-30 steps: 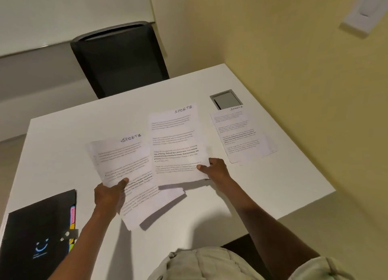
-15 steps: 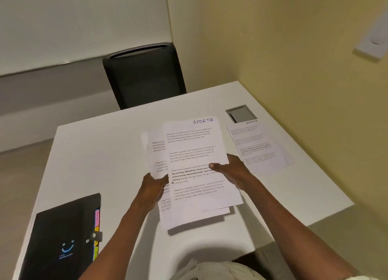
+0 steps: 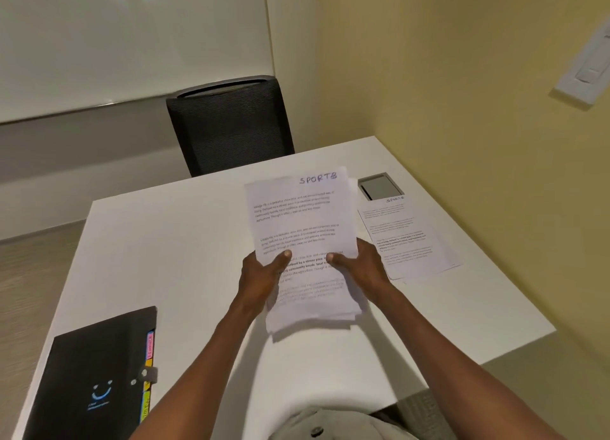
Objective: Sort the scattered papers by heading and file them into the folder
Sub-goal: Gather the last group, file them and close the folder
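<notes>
A stack of printed papers (image 3: 298,215) headed "SPORTS" in blue ink is held up above the white table (image 3: 171,248). My left hand (image 3: 260,276) grips its left edge with the thumb on top. Its right edge is gripped by my right hand (image 3: 359,264), thumb on the top sheet. Further sheets (image 3: 409,241), also headed "SPORTS", lie flat on the table to the right. The black folder (image 3: 95,377) with coloured tabs along its right side lies shut at the table's front left corner.
A black mesh chair (image 3: 231,125) stands behind the table's far edge. A grey cable hatch (image 3: 379,187) is set into the table near the yellow wall (image 3: 462,109) on the right. A whiteboard (image 3: 125,43) covers the back wall.
The two separate sheets held apart a second ago have been brought together into one squared stack between both hands. The view has lifted slightly.
</notes>
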Demonstrator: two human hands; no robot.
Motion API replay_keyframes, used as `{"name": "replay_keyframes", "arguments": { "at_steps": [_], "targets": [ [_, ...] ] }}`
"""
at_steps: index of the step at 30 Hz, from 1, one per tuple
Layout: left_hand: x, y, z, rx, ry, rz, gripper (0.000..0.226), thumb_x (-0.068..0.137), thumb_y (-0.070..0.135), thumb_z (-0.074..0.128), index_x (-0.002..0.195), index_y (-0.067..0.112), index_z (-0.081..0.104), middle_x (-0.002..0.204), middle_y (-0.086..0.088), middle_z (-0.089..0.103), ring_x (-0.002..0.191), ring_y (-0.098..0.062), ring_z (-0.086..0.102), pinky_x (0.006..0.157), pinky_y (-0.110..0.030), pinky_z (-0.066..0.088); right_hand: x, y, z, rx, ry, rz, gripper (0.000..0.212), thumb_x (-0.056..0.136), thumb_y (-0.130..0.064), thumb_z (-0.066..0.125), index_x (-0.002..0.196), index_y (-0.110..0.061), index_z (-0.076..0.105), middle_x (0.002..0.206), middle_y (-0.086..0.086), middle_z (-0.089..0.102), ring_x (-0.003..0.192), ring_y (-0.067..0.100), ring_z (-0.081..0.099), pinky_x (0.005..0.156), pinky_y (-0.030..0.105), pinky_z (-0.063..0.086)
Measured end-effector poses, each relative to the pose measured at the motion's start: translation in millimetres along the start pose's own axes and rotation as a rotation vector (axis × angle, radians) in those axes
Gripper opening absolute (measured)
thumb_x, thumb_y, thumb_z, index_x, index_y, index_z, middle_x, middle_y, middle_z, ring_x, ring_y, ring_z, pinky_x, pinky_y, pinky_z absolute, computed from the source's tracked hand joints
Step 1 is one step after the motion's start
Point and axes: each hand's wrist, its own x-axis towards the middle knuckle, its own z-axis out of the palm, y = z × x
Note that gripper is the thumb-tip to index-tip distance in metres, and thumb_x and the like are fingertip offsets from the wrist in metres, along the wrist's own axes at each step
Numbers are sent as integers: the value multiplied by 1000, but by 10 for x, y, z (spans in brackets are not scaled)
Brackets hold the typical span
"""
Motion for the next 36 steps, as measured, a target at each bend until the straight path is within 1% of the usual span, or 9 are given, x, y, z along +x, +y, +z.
{"name": "replay_keyframes", "arguments": {
  "at_steps": [4,9,15,23,26,29,32,34,36],
  "targets": [
    [143,140,222,69,120,86,38,78,34,85,111,23,71,103,12,76,94,-7,72,82,-30,57,198,-117,-196,-3,80,-66,33,72,-17,85,102,-23,71,86,-17,74,78,-5,69,61,9,50],
    [185,50,547,90,158,97,47,65,39,92,106,28,72,102,14,76,92,-3,72,71,-19,57,402,-46,-555,38,-2,-56,37,71,-17,86,103,-25,69,94,-13,76,85,3,71,66,13,54],
    [128,-350,847,81,207,-54,52,61,30,96,107,27,73,101,11,77,94,-8,73,82,-31,57,518,339,-777,90,-145,71,42,70,-13,87,105,-26,68,100,-8,76,90,9,72,68,17,56],
    [179,-236,1120,117,398,-15,24,75,29,87,96,28,74,93,12,77,87,-4,73,76,-28,55,774,336,-940,38,-217,64,36,78,-17,80,112,-19,68,104,-1,75,94,20,72,85,46,59],
    [176,-124,1260,154,502,39,26,79,31,84,100,30,70,93,14,76,87,2,70,74,-21,53,791,249,-925,15,-178,-5,31,80,-18,78,110,-18,68,102,-2,74,92,17,72,83,40,60],
    [127,-71,1464,125,607,113,25,84,34,80,107,28,71,97,15,76,92,3,69,74,-14,53,771,182,-893,29,-91,-82,22,81,-20,78,95,-33,68,91,-17,73,85,2,70,73,20,56],
    [88,-80,1614,49,689,156,34,86,40,77,114,23,71,103,13,75,95,0,70,73,-10,53,757,138,-874,56,-74,-127,26,82,-21,76,87,-45,67,88,-29,71,84,-8,67,67,5,48],
    [85,-144,1642,39,701,128,36,84,42,78,115,23,70,103,12,75,95,-1,70,74,-12,54,782,177,-871,54,-89,-146,30,83,-22,76,89,-50,68,90,-29,71,86,-7,67,71,7,49],
    [73,-276,1634,76,688,21,42,81,38,81,118,21,69,104,8,75,98,-5,70,80,-20,55,809,302,-871,49,-108,-94,28,82,-18,76,96,-40,68,94,-19,73,90,1,68,79,21,56]
  ]
}}
